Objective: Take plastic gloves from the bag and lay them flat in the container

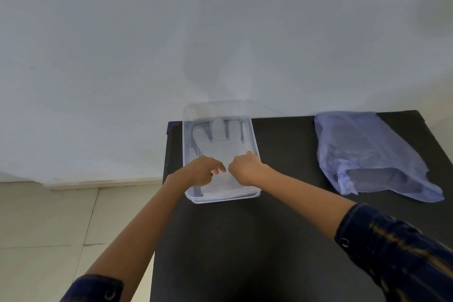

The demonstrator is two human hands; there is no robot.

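Both hands [221,170] hide the glove's [215,144] cuff in container [188,154].

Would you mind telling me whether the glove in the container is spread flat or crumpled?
Spread flat: the glove lies inside the container, fingers fanned toward the wall.

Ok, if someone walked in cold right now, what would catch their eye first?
Both hands meet over the near end of the clear container at the black table's far left: left hand and right hand pinch the cuff of a translucent glove lying flat inside, its fingers pointing away. To the right lies a crumpled bluish plastic bag, apart from the container.
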